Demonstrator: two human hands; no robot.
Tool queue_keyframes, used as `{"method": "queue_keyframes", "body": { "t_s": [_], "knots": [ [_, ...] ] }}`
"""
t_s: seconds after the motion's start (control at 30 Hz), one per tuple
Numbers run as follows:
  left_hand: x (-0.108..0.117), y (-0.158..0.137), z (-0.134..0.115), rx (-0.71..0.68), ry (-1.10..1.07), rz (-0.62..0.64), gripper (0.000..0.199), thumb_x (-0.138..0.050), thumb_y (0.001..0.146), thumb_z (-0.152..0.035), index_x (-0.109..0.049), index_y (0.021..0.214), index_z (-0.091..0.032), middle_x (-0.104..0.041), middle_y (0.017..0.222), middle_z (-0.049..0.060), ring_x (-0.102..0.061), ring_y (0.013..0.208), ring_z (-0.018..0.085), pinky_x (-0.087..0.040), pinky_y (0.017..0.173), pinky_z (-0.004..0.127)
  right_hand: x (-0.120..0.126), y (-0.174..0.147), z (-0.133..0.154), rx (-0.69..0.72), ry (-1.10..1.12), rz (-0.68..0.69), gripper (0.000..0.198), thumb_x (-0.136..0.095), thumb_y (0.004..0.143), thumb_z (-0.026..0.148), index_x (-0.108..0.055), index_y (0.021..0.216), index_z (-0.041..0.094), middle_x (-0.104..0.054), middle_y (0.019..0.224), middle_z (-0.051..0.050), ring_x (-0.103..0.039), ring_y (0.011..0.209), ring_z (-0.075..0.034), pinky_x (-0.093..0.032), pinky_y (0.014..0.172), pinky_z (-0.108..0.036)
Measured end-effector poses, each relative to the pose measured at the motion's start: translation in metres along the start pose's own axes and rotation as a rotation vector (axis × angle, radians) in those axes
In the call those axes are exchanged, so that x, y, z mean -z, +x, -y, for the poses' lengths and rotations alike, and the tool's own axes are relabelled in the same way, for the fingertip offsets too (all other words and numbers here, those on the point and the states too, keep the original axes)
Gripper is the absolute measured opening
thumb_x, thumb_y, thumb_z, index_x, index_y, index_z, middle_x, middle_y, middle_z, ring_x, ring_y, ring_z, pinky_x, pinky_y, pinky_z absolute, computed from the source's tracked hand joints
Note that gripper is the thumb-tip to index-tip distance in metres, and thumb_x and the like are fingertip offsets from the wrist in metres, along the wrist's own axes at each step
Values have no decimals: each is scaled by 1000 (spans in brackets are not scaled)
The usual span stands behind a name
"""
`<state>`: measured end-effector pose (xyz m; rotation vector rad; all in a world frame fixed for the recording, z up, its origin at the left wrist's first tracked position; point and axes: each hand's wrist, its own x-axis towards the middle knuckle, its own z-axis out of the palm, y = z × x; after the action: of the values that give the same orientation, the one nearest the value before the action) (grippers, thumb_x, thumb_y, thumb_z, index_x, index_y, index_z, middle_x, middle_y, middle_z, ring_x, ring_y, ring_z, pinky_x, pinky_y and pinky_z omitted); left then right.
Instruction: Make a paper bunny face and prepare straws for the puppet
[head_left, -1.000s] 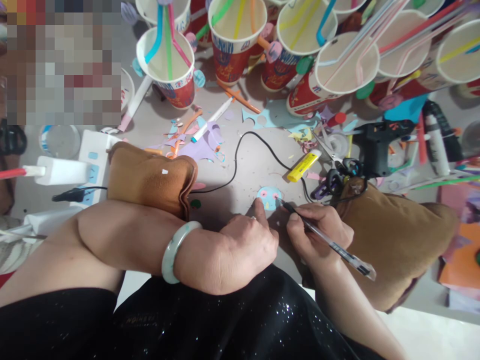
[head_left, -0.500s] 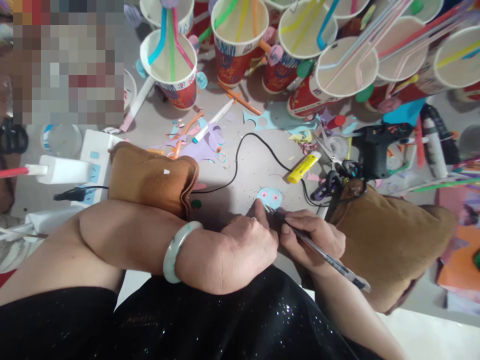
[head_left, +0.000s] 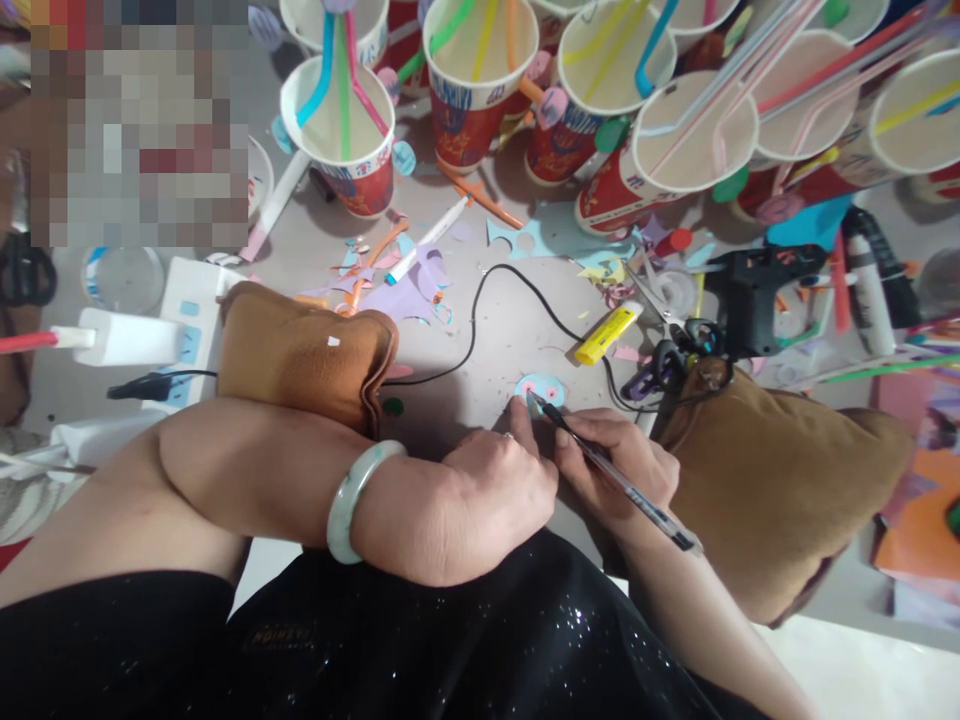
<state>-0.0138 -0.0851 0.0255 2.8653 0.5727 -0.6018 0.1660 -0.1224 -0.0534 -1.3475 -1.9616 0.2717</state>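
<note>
A small light-blue paper disc (head_left: 556, 381) with pink eye-like spots lies on the table. The index fingertip of my left hand (head_left: 502, 480) holds down its lower left edge, while the other fingers of that hand are curled closed. My right hand (head_left: 619, 460) is closed around a clear pen (head_left: 637, 498) with a dark grip. The pen's tip points at the left part of the disc, close to the left pink spot; whether it touches cannot be made out. A yellow tube (head_left: 609, 334) lies beyond the disc to the right.
Paper cups (head_left: 480, 110) with coloured straws line the back. Paper scraps and a white marker (head_left: 429, 240) lie before them. A black glue gun (head_left: 765, 300) and scissors (head_left: 667, 365) are at right. Brown cushions (head_left: 300, 350) flank my arms; a black cord (head_left: 474, 320) crosses the table.
My right hand has shifted slightly left and up with the pen, whose tip moved from the disc's lower edge toward the left pink spot. My left hand is nearly still.
</note>
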Motion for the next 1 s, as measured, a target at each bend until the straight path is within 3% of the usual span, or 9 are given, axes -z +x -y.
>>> {"method": "queue_keyframes", "body": {
  "t_s": [0.5,1.0],
  "knots": [
    [-7,-1,-3,3,10,-61,49,-45,102,-14,-60,146,2,-64,135,39,-78,72,27,-54,52,30,0,-1,-1,-22,-13,23,13,-73,92,16,-66,100,24,-80,88,-4,-80,74,-17,-63,60,-23],
    [-6,-1,-4,28,-4,-55,51,-45,102,-14,-57,149,1,-60,140,39,-80,83,32,-57,56,32,0,-1,-2,-25,10,52,14,-72,92,15,-66,102,24,-81,90,-3,-80,77,-16,-65,64,-23]
  ]
}}
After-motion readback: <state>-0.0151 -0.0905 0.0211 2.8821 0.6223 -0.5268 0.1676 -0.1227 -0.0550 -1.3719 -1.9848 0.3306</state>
